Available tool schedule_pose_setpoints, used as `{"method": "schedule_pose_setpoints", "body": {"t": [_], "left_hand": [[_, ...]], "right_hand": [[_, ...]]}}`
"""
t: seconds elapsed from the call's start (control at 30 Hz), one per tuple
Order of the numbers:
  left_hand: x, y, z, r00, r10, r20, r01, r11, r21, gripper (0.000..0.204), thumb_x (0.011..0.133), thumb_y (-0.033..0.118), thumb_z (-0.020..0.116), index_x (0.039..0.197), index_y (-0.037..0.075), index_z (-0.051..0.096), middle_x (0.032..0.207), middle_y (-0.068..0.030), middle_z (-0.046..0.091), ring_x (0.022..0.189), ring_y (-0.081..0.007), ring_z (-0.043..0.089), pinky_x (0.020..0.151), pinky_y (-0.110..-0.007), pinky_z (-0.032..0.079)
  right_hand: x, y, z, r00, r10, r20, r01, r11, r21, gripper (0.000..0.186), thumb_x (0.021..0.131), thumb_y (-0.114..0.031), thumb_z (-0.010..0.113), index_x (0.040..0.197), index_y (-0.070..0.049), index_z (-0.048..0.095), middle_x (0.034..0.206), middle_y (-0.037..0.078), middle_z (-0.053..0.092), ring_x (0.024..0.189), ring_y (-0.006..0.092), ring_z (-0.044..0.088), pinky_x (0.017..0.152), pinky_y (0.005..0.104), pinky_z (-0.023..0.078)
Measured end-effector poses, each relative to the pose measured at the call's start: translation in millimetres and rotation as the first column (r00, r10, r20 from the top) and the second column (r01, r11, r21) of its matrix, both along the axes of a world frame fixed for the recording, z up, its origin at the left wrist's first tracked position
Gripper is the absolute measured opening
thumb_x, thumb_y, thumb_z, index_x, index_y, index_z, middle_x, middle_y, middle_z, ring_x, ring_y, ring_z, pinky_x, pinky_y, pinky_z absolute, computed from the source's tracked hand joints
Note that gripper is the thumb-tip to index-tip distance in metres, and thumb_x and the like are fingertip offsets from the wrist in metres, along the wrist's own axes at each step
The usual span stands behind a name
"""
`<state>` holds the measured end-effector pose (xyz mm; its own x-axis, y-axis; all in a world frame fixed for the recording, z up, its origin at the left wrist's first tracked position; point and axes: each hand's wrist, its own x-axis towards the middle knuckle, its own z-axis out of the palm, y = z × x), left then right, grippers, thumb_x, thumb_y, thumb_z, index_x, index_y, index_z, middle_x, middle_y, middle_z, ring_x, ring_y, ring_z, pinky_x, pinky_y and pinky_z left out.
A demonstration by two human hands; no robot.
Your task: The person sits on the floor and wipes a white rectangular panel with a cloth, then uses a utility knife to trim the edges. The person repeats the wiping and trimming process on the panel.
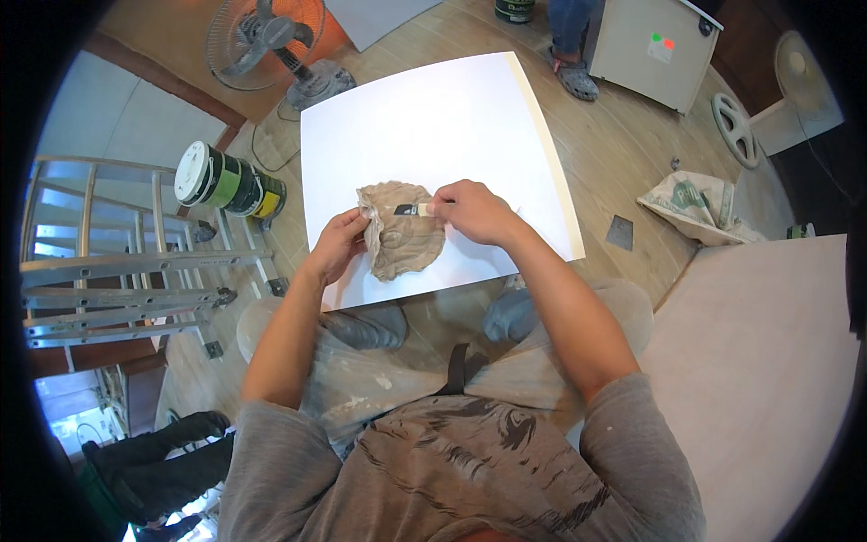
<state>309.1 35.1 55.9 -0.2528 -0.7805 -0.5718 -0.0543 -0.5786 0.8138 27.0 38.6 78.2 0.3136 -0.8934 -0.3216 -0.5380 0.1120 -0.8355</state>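
A crumpled brown sheet point(405, 246), perhaps a bag or a cloth, lies near the front edge of a large white board point(415, 117). My left hand point(337, 242) pinches its gathered left edge between thumb and fingers. Over the brown sheet, my right hand point(474, 212) grips a small flat tool point(411, 210) with a dark head and a pale band. The tool's head points left and rests on or just above the sheet. Whether it is a brush or a scraper I cannot tell, since my fingers hide its rear part.
A metal ladder point(144, 264) and a paint bucket point(237, 181) stand at left. Behind the board is a fan point(271, 41). A white sack point(700, 208) lies at right, beside a pale panel point(759, 361). Another person's shoe point(575, 79) stands by a white cabinet point(646, 54).
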Motion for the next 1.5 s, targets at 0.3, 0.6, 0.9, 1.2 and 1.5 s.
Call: {"method": "schedule_pose_setpoints", "body": {"t": [0.3,0.6,0.9,1.2,1.5], "left_hand": [[-28,-1,-2,0.991,0.118,-0.063,-0.133,0.912,-0.389,0.016,0.102,0.010,0.063,0.117,0.006,0.061,0.106,-0.0047,0.065,0.092,-0.0099,0.063,0.083,-0.027,0.054],[-50,11,17,0.985,0.062,-0.160,-0.103,0.960,-0.261,0.035,0.102,0.021,0.067,0.129,-0.002,0.064,0.106,-0.0067,0.071,0.094,-0.0129,0.069,0.083,-0.028,0.057],[-27,10,32,0.907,0.057,-0.417,-0.086,0.995,-0.052,0.023,0.098,0.020,0.072,0.113,0.001,0.071,0.100,-0.0040,0.072,0.088,-0.0108,0.068,0.079,-0.028,0.056],[-16,1,27,0.992,0.111,-0.064,-0.127,0.918,-0.375,0.027,0.100,0.026,0.069,0.109,0.001,0.075,0.105,-0.0062,0.075,0.098,-0.0136,0.066,0.092,-0.029,0.047],[-41,19,21,0.939,0.197,-0.282,-0.232,0.968,-0.096,0.027,0.100,0.026,0.068,0.102,0.000,0.074,0.095,-0.0093,0.075,0.087,-0.0136,0.069,0.078,-0.029,0.056]], "right_hand": [[39,10,-17,0.542,-0.454,0.707,0.183,0.885,0.429,0.022,0.098,-0.021,0.072,0.109,-0.002,0.074,0.089,0.000,0.069,0.074,0.0084,0.060,0.069,0.0231,0.049],[55,14,-9,0.508,-0.465,0.725,0.103,0.868,0.485,0.022,0.098,-0.003,0.059,0.116,0.002,0.071,0.095,0.007,0.072,0.084,0.0109,0.068,0.078,0.0250,0.057],[10,-11,17,0.913,-0.164,0.373,0.275,0.924,-0.266,0.047,0.086,-0.011,0.076,0.130,0.001,0.063,0.113,0.011,0.071,0.095,0.0170,0.068,0.085,0.0312,0.056],[10,-14,8,0.572,-0.583,0.577,0.164,0.771,0.616,0.047,0.109,-0.033,0.047,0.136,0.006,0.054,0.123,0.020,0.067,0.102,0.0275,0.071,0.092,0.0386,0.059],[32,-5,-13,0.251,-0.616,0.746,0.011,0.773,0.635,0.050,0.112,-0.032,0.034,0.145,0.004,0.044,0.135,0.020,0.060,0.122,0.0299,0.062,0.108,0.0465,0.049]]}}
